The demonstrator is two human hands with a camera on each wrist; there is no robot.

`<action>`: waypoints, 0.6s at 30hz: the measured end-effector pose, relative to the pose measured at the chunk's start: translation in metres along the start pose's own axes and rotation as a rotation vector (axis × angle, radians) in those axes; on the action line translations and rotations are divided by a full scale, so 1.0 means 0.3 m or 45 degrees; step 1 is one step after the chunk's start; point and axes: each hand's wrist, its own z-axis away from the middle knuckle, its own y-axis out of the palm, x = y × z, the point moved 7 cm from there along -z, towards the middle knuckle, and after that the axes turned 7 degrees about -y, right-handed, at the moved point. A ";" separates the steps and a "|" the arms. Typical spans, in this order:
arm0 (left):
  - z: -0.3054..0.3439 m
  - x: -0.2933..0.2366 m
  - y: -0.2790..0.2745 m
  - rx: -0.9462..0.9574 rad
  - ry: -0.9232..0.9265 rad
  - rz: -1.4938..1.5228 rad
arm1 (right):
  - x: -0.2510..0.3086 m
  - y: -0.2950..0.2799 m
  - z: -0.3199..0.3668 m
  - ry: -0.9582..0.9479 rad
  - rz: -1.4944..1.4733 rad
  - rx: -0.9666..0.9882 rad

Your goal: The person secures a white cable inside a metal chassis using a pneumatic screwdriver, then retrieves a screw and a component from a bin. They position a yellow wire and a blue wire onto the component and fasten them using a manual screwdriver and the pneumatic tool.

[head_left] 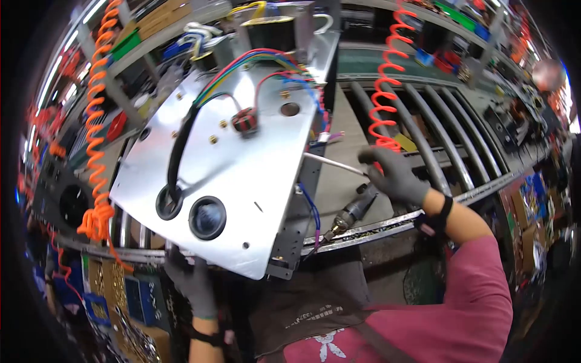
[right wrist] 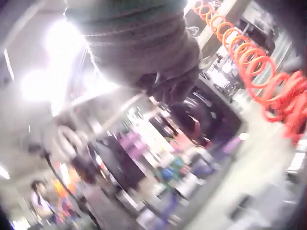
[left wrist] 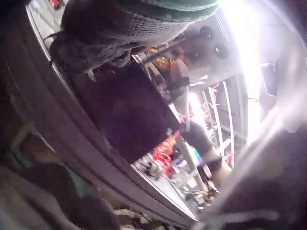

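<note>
At far left, in the head view, an orange hose (head_left: 95, 121) hung in coils. The left hand (head_left: 192, 281), gloved, was at the near edge of the plate (head_left: 248, 169); whether its fingers gripped that edge or only touched it could not be told, since they were partly hidden and the left wrist view was dim. A firm, low hold there would have suited the work best, as the plate sat askew on the bench, its near corner reaching past the rail (head_left: 375, 228).

The plate was bright, smooth metal over a dark frame (head_left: 290, 242). A black cable (head_left: 181, 142) rose from one black ring (head_left: 169, 216), with a second ring beside it. Farther back stood brass posts (head_left: 213, 139), a small wound coil (head_left: 245, 121), loose coloured wires (head_left: 209, 85) and a transformer (head_left: 269, 36).

At the plate's right side a pale rod (head_left: 336, 163) ran to the right hand (head_left: 396, 175), gloved, its fingers curled closely round the rod's end. Straight, gentle pressure seemed wise, clear of the blue wire (head_left: 315, 209). The driver (head_left: 354, 212) lay just below that hand, so a wide sweep risked knocking it.
</note>
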 end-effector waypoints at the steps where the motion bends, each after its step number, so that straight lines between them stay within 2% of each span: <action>1: -0.044 -0.026 -0.015 -0.058 0.029 -0.389 | 0.023 0.030 0.049 -0.017 0.105 0.158; 2: -0.102 0.023 -0.005 0.014 0.004 -0.118 | 0.031 0.054 0.081 -0.030 0.217 0.315; 3: -0.181 0.146 -0.003 0.077 0.022 -0.116 | 0.029 0.061 0.088 -0.047 0.212 0.330; 4: -0.233 0.225 0.048 0.248 0.047 -0.283 | 0.032 0.096 0.101 -0.149 0.266 0.463; 5: -0.277 0.328 0.057 0.213 -0.001 0.038 | 0.036 0.133 0.118 -0.244 0.323 0.589; 6: -0.304 0.390 0.062 0.183 -0.045 0.359 | 0.027 0.147 0.113 -0.241 0.327 0.587; 8: -0.312 0.342 0.076 0.198 0.002 0.294 | 0.011 0.229 0.103 -0.351 0.359 0.897; 10: -0.290 0.241 0.087 0.267 -0.017 0.240 | 0.005 0.271 0.089 -0.051 0.398 1.180; 12: -0.304 0.185 0.114 0.455 -0.226 0.387 | 0.017 0.265 0.089 -0.126 0.463 1.198; 13: -0.293 0.141 0.132 0.574 -0.364 0.371 | 0.034 0.250 0.086 -0.241 0.579 1.146; 15: -0.350 0.246 0.120 0.611 0.261 0.084 | 0.041 0.220 0.070 -0.498 0.762 1.053; 16: -0.341 0.251 0.130 0.607 0.401 0.075 | 0.036 0.216 0.061 -0.584 0.873 1.034; 17: -0.334 0.255 0.149 0.665 -0.093 0.420 | 0.035 0.217 0.050 -0.681 0.954 0.919; 18: -0.322 0.239 0.156 0.699 -0.089 0.414 | 0.030 0.229 0.047 -0.778 1.029 0.806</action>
